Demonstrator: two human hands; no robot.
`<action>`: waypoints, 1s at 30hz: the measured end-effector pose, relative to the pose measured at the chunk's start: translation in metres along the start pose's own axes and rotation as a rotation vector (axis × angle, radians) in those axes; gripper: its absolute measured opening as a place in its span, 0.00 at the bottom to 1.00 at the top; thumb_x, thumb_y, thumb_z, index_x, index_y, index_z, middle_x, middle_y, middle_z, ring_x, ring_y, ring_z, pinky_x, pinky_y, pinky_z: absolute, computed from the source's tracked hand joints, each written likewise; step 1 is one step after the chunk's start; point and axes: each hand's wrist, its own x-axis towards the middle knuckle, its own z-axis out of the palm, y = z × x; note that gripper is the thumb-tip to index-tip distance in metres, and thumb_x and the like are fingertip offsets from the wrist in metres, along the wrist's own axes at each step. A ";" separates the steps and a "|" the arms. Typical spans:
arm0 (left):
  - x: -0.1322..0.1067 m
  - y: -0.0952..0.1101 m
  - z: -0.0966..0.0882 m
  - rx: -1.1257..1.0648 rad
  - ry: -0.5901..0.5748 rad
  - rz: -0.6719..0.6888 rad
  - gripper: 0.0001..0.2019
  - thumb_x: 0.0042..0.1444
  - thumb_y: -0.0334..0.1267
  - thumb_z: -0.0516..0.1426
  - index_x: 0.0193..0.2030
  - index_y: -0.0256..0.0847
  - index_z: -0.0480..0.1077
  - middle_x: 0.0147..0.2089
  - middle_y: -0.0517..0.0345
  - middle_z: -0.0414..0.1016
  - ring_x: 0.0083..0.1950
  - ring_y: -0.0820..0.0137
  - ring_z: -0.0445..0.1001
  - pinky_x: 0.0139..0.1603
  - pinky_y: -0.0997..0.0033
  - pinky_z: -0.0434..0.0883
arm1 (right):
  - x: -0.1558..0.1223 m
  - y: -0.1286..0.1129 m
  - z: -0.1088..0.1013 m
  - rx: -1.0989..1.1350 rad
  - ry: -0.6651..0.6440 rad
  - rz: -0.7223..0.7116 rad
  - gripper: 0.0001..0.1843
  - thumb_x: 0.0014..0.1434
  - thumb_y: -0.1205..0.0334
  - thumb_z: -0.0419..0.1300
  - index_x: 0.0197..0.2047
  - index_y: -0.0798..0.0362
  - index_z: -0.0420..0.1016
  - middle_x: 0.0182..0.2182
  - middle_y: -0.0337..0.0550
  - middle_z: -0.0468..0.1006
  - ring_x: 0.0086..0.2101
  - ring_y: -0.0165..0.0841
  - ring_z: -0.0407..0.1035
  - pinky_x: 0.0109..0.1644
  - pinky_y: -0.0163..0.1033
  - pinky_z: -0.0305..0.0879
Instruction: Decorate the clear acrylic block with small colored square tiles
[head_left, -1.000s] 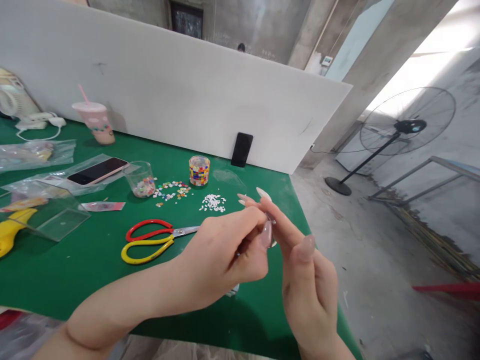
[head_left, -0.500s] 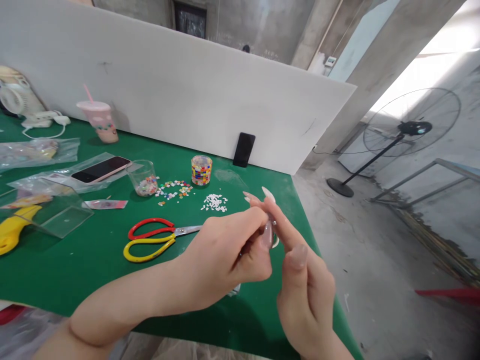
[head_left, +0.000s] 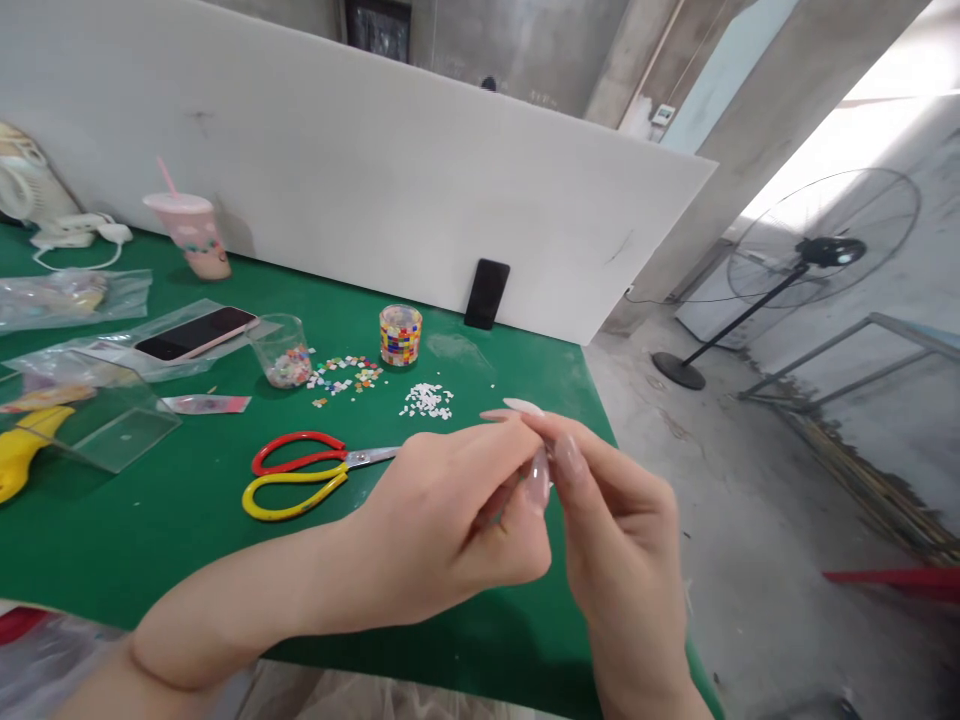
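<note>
My left hand is closed, its thumb pressed against the curled index finger; what lies inside is hidden. Against its fingertips, my right hand holds thumb and index finger together in a pinch, and anything between them is too small or covered. Scissors with one red and one yellow handle lie beside my left hand, blade tips behind it. Beyond the hands are a heap of small white tiles, scattered coloured tiles and a round clear jar covered in rows of coloured tiles.
A clear plastic cup holds more small pieces. Left of it are a phone, clear acrylic stand, yellow tool and pink drink cup. A black phone leans on the white board.
My right thumb and index finger have closed together at the left fingertips; a small white piece seen there before is now covered. The left hand stays closed.
</note>
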 end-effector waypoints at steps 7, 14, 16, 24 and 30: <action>-0.001 -0.003 -0.004 -0.111 -0.104 -0.061 0.10 0.60 0.29 0.47 0.27 0.42 0.60 0.21 0.67 0.63 0.19 0.79 0.60 0.18 0.78 0.59 | 0.012 0.007 0.000 0.335 -0.097 0.137 0.11 0.65 0.54 0.59 0.45 0.35 0.83 0.49 0.33 0.83 0.51 0.40 0.77 0.52 0.46 0.78; 0.000 -0.007 0.000 -0.530 -0.192 -0.242 0.09 0.67 0.35 0.50 0.38 0.45 0.69 0.21 0.70 0.60 0.19 0.79 0.59 0.17 0.79 0.61 | 0.007 0.010 0.004 0.299 -0.112 0.029 0.12 0.66 0.55 0.58 0.47 0.30 0.81 0.54 0.31 0.78 0.57 0.38 0.71 0.57 0.47 0.74; 0.000 -0.007 0.005 -0.703 -0.153 -0.310 0.07 0.65 0.34 0.52 0.35 0.44 0.68 0.20 0.71 0.57 0.17 0.80 0.55 0.14 0.79 0.56 | 0.004 0.009 0.005 0.145 -0.035 -0.078 0.13 0.67 0.57 0.58 0.48 0.32 0.81 0.55 0.35 0.77 0.57 0.40 0.70 0.55 0.49 0.74; 0.002 -0.007 0.011 -1.074 -0.131 -0.448 0.13 0.61 0.40 0.60 0.26 0.41 0.66 0.20 0.70 0.54 0.17 0.82 0.48 0.14 0.80 0.50 | 0.002 0.007 0.002 -0.017 0.020 -0.219 0.13 0.67 0.60 0.58 0.49 0.36 0.81 0.50 0.38 0.78 0.52 0.39 0.71 0.52 0.47 0.72; 0.003 -0.013 0.016 -1.340 -0.285 -0.553 0.21 0.61 0.52 0.59 0.25 0.39 0.62 0.16 0.72 0.48 0.15 0.84 0.46 0.12 0.83 0.46 | 0.004 0.013 0.006 0.300 0.011 -0.077 0.08 0.64 0.56 0.62 0.39 0.40 0.84 0.44 0.39 0.77 0.43 0.34 0.73 0.48 0.43 0.74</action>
